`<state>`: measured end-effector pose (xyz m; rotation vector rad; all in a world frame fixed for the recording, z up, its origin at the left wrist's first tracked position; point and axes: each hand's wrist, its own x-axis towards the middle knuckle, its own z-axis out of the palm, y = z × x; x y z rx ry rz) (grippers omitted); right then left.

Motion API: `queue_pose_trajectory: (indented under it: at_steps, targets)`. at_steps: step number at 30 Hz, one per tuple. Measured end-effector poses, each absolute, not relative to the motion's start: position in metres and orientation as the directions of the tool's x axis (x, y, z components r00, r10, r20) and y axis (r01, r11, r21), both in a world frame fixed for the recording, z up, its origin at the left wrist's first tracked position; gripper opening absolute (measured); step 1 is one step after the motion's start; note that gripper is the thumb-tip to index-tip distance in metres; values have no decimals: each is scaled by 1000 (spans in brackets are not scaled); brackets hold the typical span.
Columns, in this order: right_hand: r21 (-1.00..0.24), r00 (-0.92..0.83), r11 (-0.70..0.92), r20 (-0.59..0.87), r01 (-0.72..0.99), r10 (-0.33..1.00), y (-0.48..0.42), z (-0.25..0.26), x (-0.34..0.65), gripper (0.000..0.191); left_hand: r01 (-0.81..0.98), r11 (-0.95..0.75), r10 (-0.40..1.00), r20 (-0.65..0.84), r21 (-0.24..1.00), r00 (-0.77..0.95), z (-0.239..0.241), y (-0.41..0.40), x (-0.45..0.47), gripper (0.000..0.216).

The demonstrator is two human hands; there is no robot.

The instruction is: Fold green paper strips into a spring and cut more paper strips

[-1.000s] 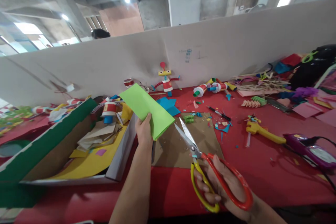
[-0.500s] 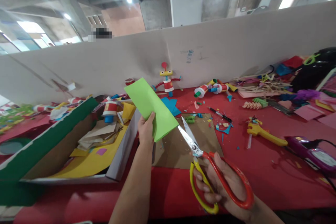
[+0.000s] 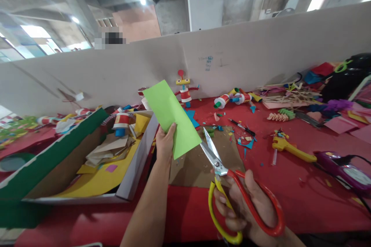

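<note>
Left of the left hand (image 3: pixel 164 144), an open box (image 3: pixel 137 162) stood on the red worktop (image 3: pixel 290 197), holding a yellow sheet (image 3: pixel 98 181) and a cup figure (image 3: pixel 120 120). The left hand was pinched on a light green sheet (image 3: pixel 176 114), thumb flat on its near face, fingers hidden behind; the sheet slanted up and away from that hand, clear of the worktop. Below and right of the left hand lay a brown board (image 3: pixel 189 171). Well beyond that hand stood a yellow-headed figure (image 3: pixel 185 95). The scissors (image 3: pixel 217 164) pointed forward and left from the right hand (image 3: pixel 237 201), blades parted, one at the green sheet's corner; whether they touched could not be told. The right hand was partly spread, hooked through the red and yellow handles. Beyond it lay a black pen (image 3: pixel 247 130); to its right, a yellow tool (image 3: pixel 292 148), then a purple device (image 3: pixel 330 162).
</note>
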<state>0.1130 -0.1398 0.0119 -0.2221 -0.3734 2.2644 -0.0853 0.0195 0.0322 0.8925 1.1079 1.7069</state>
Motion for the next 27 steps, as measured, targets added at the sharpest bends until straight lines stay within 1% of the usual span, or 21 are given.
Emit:
queue_pose_trajectory:
  at_steps: [9,12,15,20,22,27]
  targets:
    - [-343,-659,-631,-45,-695,750,-130,16,109,56,-224,-180,951,112,958,-287,35,11,-72,42]
    - [-370,-648,-614,-42,-697,761,-132,15,114,55,-226,-177,951,107,958,-291,34,12,-74,45]
    - [-403,-621,-585,-49,-704,782,-133,14,117,58,-235,-173,952,101,956,-288,34,12,-74,45]
    - [-416,-629,-592,-60,-690,775,-131,15,117,57,-226,-179,965,126,958,-229,37,5,-68,41]
    - [-421,-624,-588,-63,-691,779,-133,14,117,58,-239,-173,963,113,956,-244,36,5,-69,40]
    - [-411,-622,-596,-86,-689,778,-145,5,124,65,-279,-115,931,5,953,-365,32,14,-78,35]
